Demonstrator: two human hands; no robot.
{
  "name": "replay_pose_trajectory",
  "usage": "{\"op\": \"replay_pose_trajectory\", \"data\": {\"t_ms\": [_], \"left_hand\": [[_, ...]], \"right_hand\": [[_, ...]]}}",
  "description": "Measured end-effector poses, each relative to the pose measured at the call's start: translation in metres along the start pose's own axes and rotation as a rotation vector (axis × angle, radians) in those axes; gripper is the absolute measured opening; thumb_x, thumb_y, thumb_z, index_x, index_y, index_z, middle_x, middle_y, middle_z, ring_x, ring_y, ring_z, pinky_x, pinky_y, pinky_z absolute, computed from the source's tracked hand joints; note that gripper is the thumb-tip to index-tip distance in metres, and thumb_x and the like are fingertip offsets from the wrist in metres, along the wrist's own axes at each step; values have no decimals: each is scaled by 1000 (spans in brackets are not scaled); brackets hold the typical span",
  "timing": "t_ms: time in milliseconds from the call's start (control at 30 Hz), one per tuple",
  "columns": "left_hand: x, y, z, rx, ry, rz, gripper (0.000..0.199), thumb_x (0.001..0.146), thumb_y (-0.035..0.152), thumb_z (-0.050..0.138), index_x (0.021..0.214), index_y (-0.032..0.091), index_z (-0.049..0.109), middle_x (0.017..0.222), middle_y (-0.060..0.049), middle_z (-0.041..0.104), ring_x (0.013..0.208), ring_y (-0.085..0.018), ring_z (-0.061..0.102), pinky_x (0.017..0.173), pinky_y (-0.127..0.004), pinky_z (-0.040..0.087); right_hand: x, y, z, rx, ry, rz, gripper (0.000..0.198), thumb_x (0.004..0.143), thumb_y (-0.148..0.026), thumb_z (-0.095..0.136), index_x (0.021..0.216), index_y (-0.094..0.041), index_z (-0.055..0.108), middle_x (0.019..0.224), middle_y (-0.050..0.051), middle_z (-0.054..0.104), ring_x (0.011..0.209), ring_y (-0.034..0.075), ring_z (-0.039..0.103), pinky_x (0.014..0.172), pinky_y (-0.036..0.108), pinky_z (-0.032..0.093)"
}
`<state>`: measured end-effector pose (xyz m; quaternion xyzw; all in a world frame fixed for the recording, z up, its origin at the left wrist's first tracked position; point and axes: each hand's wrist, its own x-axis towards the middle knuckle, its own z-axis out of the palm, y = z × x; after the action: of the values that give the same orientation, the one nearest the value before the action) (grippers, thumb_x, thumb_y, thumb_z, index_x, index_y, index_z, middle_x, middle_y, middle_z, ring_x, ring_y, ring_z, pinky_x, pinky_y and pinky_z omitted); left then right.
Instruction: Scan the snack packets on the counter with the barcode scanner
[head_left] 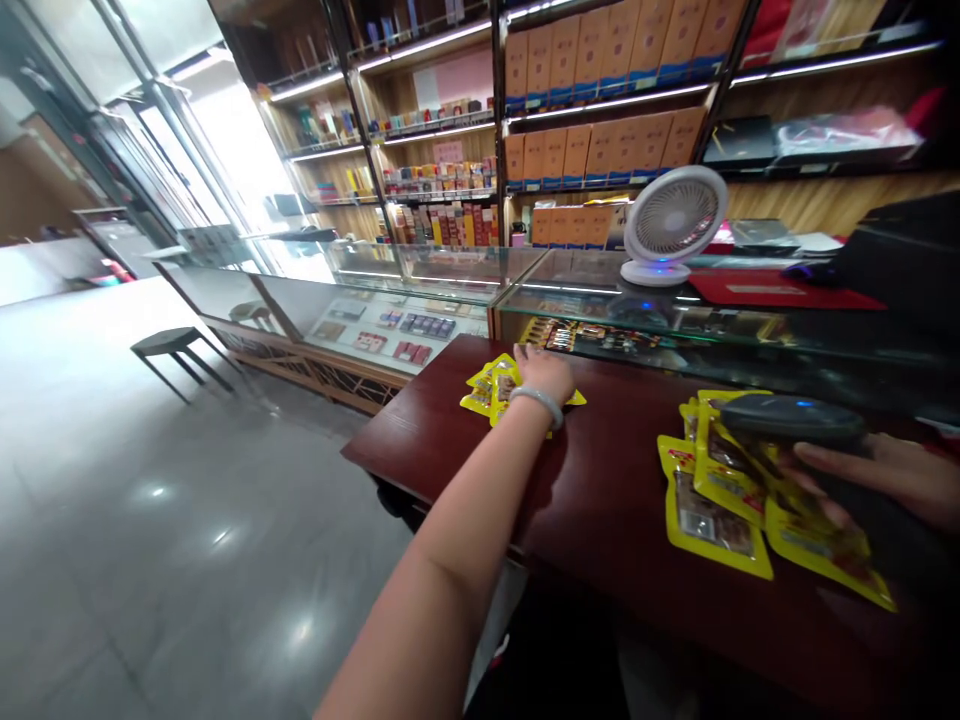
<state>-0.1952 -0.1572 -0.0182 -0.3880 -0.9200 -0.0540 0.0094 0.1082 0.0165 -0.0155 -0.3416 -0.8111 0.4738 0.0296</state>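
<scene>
My left arm stretches forward across the dark red table. My left hand (546, 374), with a pale bangle (538, 400) at the wrist, rests on a small pile of yellow snack packets (482, 393). Its fingers look spread over the pile; the fingertips are partly hidden. At the right, my right hand (881, 475) is wrapped around a dark handheld barcode scanner (795, 416) with a small blue light. Under and beside the scanner lies a second group of yellow snack packets (712, 525), overlapping one another, one with a barcode label facing up.
The dark red table (427, 440) adjoins a glass display counter (420, 270). On the counter stand a white fan (675, 220) and a red mat (780, 288) with a mouse. Shelves with orange boxes (596, 150) line the wall. A stool (169, 342) stands on the left floor.
</scene>
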Motion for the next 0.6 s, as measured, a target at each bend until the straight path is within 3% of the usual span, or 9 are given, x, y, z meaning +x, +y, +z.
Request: {"op": "replay_pose_trajectory", "data": {"t_ms": [33, 67, 133, 267, 400, 600], "left_hand": [[2, -7, 2, 26, -19, -1, 52, 79, 43, 63, 121, 12, 64, 139, -24, 51, 140, -42, 27, 112, -63, 1], [3, -14, 4, 38, -24, 6, 54, 77, 47, 64, 119, 12, 64, 137, -23, 53, 139, -42, 28, 112, -63, 1], [4, -23, 8, 30, 10, 30, 60, 73, 55, 67, 115, 12, 64, 130, -23, 58, 135, -41, 35, 112, -63, 3], [-4, -21, 7, -38, 128, 119, 65, 68, 58, 72, 112, 12, 57, 110, -19, 67, 115, -34, 56, 112, -55, 18], [-20, -4, 1, -126, 104, 230, 49, 75, 46, 71, 110, 18, 51, 102, -14, 69, 99, -29, 65, 89, -38, 44], [-37, 12, 3, -274, 131, 327, 28, 87, 34, 57, 111, 22, 49, 100, -10, 70, 92, -25, 67, 74, -30, 44]], "right_hand": [[-3, -4, -1, 40, -136, 49, 53, 66, -76, 63, 59, -23, 61, 54, 13, 60, 48, 19, 56, 48, 34, 44], [-6, -9, -1, 72, -190, 67, 51, 68, -73, 65, 61, -23, 62, 56, 13, 61, 51, 20, 57, 50, 34, 44], [-14, -20, 2, 84, -206, 67, 48, 71, -70, 65, 62, -23, 61, 55, 11, 60, 50, 19, 56, 51, 34, 46], [-28, -40, 23, 125, -93, 8, 45, 78, -63, 62, 60, -22, 56, 49, 6, 57, 44, 16, 52, 48, 30, 43], [-29, -55, 45, 148, -86, -110, 38, 77, -55, 69, 72, -19, 58, 55, 2, 59, 45, 13, 54, 49, 27, 45], [-20, -60, 64, 120, -90, -136, 46, 77, -57, 70, 98, -17, 60, 63, -1, 62, 47, 16, 62, 48, 28, 52]]}}
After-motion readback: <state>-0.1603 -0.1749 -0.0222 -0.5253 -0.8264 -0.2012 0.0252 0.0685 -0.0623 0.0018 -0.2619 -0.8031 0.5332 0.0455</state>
